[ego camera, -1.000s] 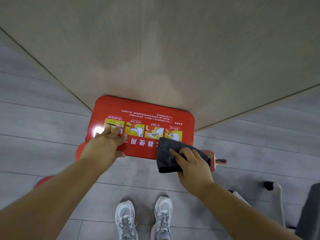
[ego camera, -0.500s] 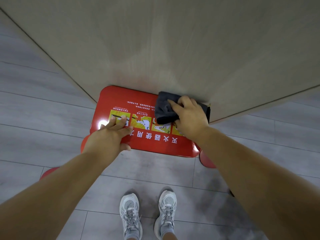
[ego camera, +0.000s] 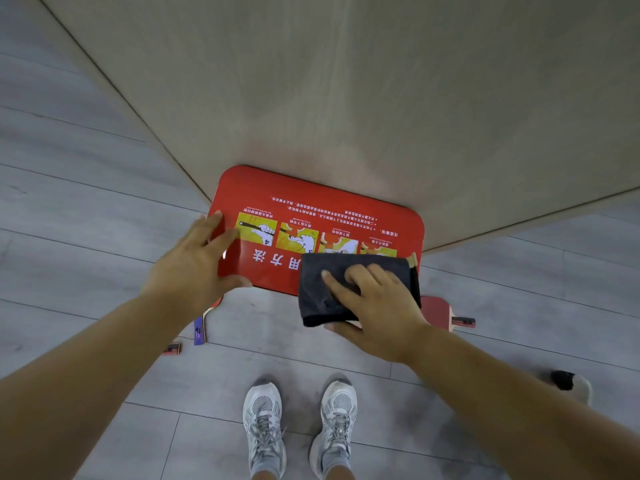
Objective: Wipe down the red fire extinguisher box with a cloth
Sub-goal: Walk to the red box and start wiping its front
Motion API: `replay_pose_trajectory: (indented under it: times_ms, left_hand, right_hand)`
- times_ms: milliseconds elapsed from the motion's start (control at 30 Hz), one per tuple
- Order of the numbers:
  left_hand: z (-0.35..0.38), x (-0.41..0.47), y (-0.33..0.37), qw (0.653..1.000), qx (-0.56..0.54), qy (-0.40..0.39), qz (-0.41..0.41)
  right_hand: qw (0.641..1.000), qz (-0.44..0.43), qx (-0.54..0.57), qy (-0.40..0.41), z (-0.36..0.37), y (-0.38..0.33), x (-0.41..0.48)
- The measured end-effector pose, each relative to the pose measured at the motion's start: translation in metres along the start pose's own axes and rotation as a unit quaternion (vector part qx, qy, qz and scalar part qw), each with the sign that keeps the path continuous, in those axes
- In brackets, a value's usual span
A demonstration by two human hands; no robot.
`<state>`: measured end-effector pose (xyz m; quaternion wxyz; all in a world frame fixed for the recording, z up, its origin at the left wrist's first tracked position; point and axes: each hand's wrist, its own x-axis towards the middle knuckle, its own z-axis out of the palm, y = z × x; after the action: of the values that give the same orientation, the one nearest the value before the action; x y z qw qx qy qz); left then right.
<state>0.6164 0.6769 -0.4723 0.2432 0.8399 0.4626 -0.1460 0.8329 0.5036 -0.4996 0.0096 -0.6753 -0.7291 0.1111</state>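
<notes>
The red fire extinguisher box [ego camera: 311, 199] stands against the beige wall, its top printed with yellow instruction pictures and white characters. My left hand [ego camera: 194, 261] grips the box's near left corner, fingers on top and thumb along the front edge. My right hand [ego camera: 374, 303] presses a folded dark grey cloth [ego camera: 322, 289] flat on the near right part of the top. The cloth hangs over the front edge and hides part of the print.
Red table tennis paddles [ego camera: 446, 313] lie on the grey plank floor beside and under the box, with a small red piece [ego camera: 172, 348] at the left. My white sneakers [ego camera: 263, 424] stand just in front. A black and white object [ego camera: 568, 382] lies at the right.
My right hand has pulled the cloth from the far right corner by the wall back to the near right edge. My left hand has shifted slightly, still holding the left corner.
</notes>
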Motion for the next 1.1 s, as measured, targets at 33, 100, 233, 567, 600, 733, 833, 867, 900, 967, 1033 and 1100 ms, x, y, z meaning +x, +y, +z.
replay_pose_trajectory:
  times_ms: [33, 100, 233, 567, 600, 733, 833, 867, 900, 967, 1033, 1100]
  left_hand:
    - [-0.002, 0.002, -0.001, 1.0, 0.005, -0.011, -0.005]
    - [-0.003, 0.004, -0.001, 1.0, 0.006, -0.021, -0.005]
    - [-0.001, 0.007, 0.0, 0.999, 0.006, -0.031, -0.012]
    - [-0.003, 0.009, 0.002, 0.998, 0.032, -0.056, -0.014]
    - [-0.003, 0.01, 0.001, 0.998, 0.035, -0.06, -0.013]
    - [-0.002, 0.011, -0.001, 0.997, 0.046, -0.068, -0.01]
    - [-0.002, 0.011, -0.002, 0.995, 0.061, -0.077, -0.002]
    - [-0.003, 0.012, -0.002, 0.994, 0.066, -0.082, 0.002]
    - [-0.005, 0.012, -0.002, 0.994, 0.069, -0.087, 0.005]
    - [-0.008, 0.013, -0.002, 0.993, 0.066, -0.095, 0.012]
    - [-0.012, 0.012, -0.006, 0.994, 0.045, -0.094, 0.017]
    - [-0.017, 0.012, -0.012, 0.996, 0.002, -0.084, 0.021]
  right_hand:
    - [1.0, -0.001, -0.002, -0.004, 0.0, 0.001, 0.0]
    - [1.0, -0.011, -0.011, -0.003, 0.002, 0.004, 0.001]
    - [0.999, 0.011, -0.031, 0.019, 0.006, 0.009, 0.01]
    - [0.982, 0.184, 0.031, -0.032, -0.021, 0.014, 0.098]
    - [0.982, 0.183, 0.028, -0.029, -0.022, 0.014, 0.1]
    - [0.98, 0.193, 0.04, -0.04, -0.02, 0.011, 0.098]
    - [0.979, 0.189, 0.061, -0.042, -0.019, 0.004, 0.091]
    - [0.98, 0.181, 0.065, -0.045, -0.017, 0.001, 0.087]
    - [0.982, 0.17, 0.068, -0.05, -0.013, -0.005, 0.081]
    - [0.987, 0.139, 0.057, -0.05, -0.005, -0.017, 0.065]
    - [0.993, 0.105, 0.041, -0.037, 0.002, -0.029, 0.049]
    - [0.996, 0.08, 0.024, -0.021, 0.01, -0.038, 0.034]
